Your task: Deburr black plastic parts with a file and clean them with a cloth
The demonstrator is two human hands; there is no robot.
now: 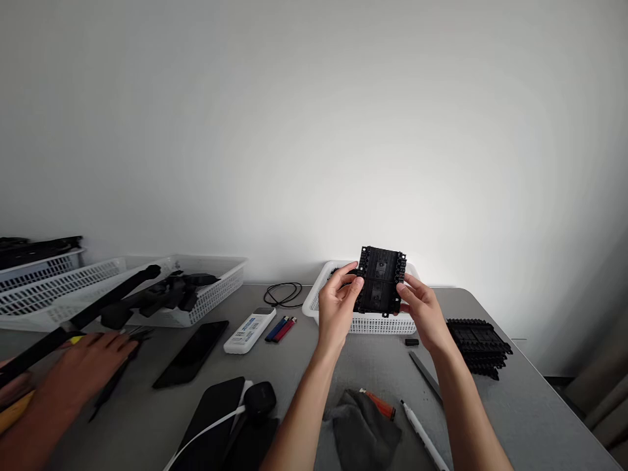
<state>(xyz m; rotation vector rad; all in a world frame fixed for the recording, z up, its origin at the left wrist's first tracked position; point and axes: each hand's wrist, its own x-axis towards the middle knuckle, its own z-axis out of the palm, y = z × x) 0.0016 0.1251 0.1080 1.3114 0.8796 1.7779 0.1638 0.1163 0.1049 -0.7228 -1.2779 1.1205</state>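
Between my two hands a black plastic tray-like part (380, 280) with toothed side edges is held up, tilted toward me. My left hand (338, 301) pinches its left edge, thumb on the near face. On the opposite edge my right hand (422, 307) grips with thumb in front and fingers behind. Directly behind the part stands a white plastic basket (383, 324), its contents mostly hidden. A stack of similar black parts (478, 347) lies on the table to the right of my right hand.
A co-worker's hand (93, 363) handles a long black piece at left, near white baskets (216, 304) of black parts. On the grey table lie a phone (191, 353), a white box (250, 330), lighters (280, 329), a cloth (363, 432), a marker (422, 435) and a charger (260, 399).
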